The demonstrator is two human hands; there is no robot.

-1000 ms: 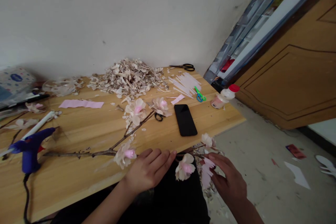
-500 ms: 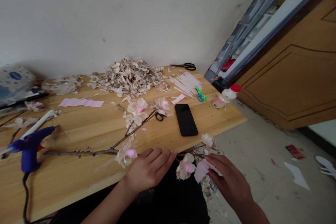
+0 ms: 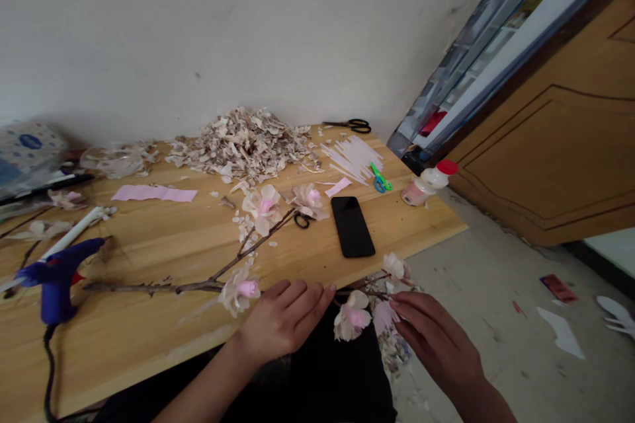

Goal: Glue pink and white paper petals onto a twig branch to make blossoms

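Observation:
My left hand is closed at the front edge of the table around a twig, most of which its fingers hide. A pale flower with a pink centre and another pale flower are on this twig, beyond the table edge. My right hand pinches a piece of pink paper at the twig's right end. Left of my left hand, a branch with several similar flowers, such as one with a pink middle, lies on the table.
A blue glue gun lies at the left. Behind are a heap of dry petals, pink paper strips, white strips, small scissors, black scissors, a phone and a red-capped bottle.
The pink paper hangs narrower and more folded by the twig. My right hand has shifted slightly right and turned; my left hand keeps its place.

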